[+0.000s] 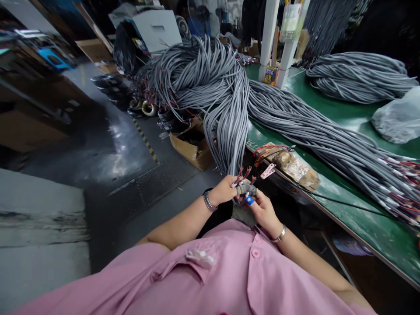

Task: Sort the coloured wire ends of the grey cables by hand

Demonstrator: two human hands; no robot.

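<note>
In front of my chest, my left hand [225, 190] is closed around the ends of grey cables [234, 164], with thin coloured wires [243, 173] sticking up above its fingers. My right hand [265, 212] meets it from the right, fingers pinched at the same bunch of ends; a blue wrap [249, 200] covers its thumb tip. A grey knit cover with yellowish bands [244, 189] lies between the hands, apparently over fingers. Exactly which wire the right fingers pinch is hidden. The held cables hang down from a large grey coil [203, 70] behind.
A green table [354, 223] runs along my right, bearing a long cable bundle [315, 127], another coil [357, 76] and a plastic bag [398, 116]. A pink clip [268, 171] sits at its edge near a taped block [295, 166]. An open cardboard box [187, 151] stands below the coil.
</note>
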